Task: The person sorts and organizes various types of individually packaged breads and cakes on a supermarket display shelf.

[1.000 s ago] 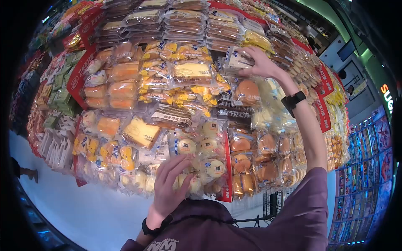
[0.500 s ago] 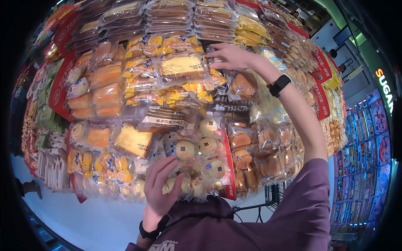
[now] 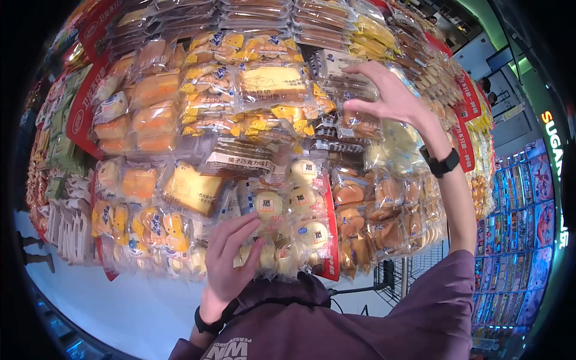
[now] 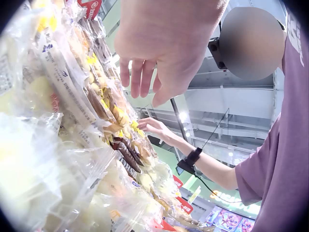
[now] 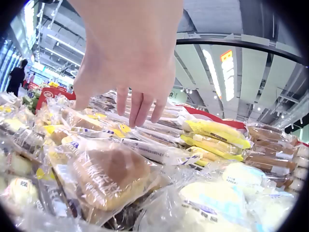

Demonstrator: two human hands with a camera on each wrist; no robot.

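Note:
My right hand (image 3: 390, 99) hangs over the upper right of the display, thumb and fingers spread apart, above a pale wrapped pack (image 3: 341, 66) and a round brown cake pack (image 3: 360, 120). Nothing is seen held in it; in the right wrist view its fingers point down over the packs, near a wrapped brown cake (image 5: 113, 174). My left hand (image 3: 231, 258) is at the lower edge, fingers loosely extended, beside round white buns (image 3: 267, 205) in clear wrap. In the left wrist view the left hand (image 4: 161, 53) holds nothing.
A chocolate-layer pack (image 3: 240, 159) and yellow sliced bread packs (image 3: 192, 187) lie mid-display. Red printed dividers (image 3: 84, 114) separate sections. A black wire cart (image 3: 390, 282) stands below the display, and lit shelves (image 3: 516, 240) are at the right.
My right hand has moved right, away from the yellow sliced pack, and its thumb and fingers are wider apart. The left hand has barely moved.

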